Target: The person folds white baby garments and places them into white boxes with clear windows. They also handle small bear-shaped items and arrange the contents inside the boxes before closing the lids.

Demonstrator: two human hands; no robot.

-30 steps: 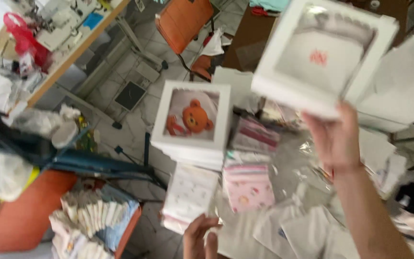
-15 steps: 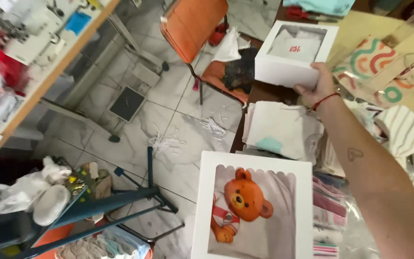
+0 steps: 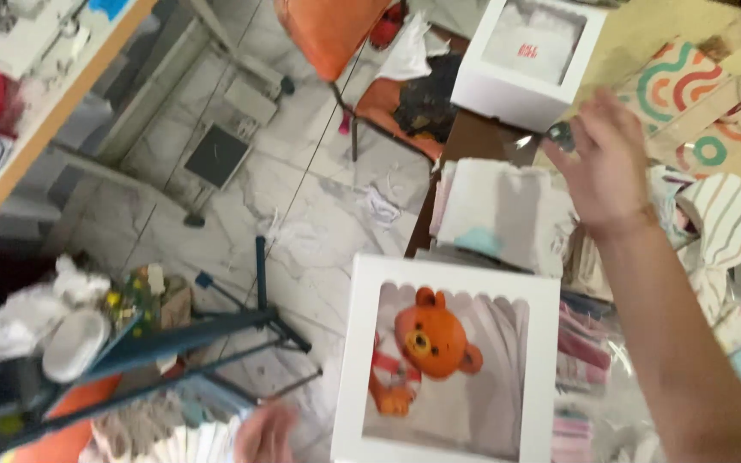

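The right hand (image 3: 608, 163) hangs spread and empty above the cluttered table, fingers loosely apart, just beside the white window box (image 3: 529, 64) that sits at the table's far edge, apart from it. The left hand (image 3: 266, 433), blurred at the bottom edge, is near a second white window box with an orange teddy bear (image 3: 446, 360); its grip cannot be told.

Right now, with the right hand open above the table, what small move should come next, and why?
Probably lower the right hand onto the folded white cloth stack: it hovers empty just beside it, apart from the white window box resting on the table, while the bear box lies nearer.
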